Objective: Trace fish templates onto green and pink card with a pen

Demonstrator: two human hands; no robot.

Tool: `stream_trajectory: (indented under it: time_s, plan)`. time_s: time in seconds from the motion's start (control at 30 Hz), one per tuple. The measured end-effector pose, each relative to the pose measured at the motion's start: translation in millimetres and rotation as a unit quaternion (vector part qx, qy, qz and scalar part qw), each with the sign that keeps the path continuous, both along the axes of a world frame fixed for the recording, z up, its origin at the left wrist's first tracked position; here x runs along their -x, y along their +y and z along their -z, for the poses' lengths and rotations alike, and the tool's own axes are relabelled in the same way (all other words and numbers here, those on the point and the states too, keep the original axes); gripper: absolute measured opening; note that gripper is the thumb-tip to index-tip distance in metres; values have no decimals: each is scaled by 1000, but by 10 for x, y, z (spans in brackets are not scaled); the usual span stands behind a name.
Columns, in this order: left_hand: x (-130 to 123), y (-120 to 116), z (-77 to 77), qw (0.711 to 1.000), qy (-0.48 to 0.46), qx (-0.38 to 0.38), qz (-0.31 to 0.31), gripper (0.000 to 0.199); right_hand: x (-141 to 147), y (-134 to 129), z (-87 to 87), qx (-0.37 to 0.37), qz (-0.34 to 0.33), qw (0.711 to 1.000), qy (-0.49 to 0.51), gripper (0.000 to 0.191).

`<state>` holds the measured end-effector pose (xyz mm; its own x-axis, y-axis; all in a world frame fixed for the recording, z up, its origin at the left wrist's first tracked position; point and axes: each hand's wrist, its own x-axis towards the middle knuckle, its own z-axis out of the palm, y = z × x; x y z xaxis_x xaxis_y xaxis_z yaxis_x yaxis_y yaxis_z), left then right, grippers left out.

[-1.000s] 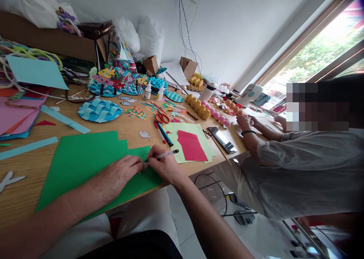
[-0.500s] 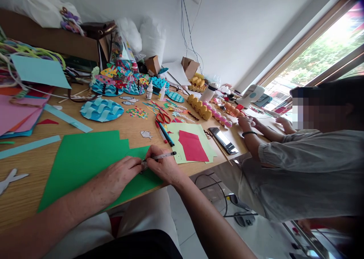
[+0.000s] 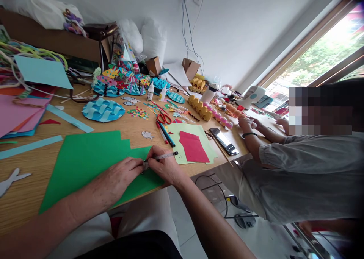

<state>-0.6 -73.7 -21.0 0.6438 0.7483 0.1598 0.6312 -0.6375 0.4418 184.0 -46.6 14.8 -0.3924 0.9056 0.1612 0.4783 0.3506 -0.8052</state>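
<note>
My right hand is closed around a pen with a clear barrel and dark end, tip down by my left fingertips. My left hand has its fingers together, pressing a small grey paper cutout against the green sheet. Most of that cutout is hidden between the two hands. The green sheet has a notched upper right edge and reaches the table's front edge. Just beyond my right hand lie a paper fish, a blue marker and red scissors.
To the right are red paper on pale green paper, a phone and a thin stick. A blue wavy disc, glue bottles and egg-carton strips stand behind. A person in grey sits at right.
The view has shifted very slightly, so the table appears a little further right. Both hands stay in place over the green sheet, with the pen still in my right hand.
</note>
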Motion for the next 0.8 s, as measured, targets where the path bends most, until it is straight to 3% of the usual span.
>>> stream_trajectory:
  time_s: [0.8]
  plan:
    - [-7, -19, 61, 996, -23, -82, 8, 45, 20, -9, 22, 11, 43, 999, 16, 9]
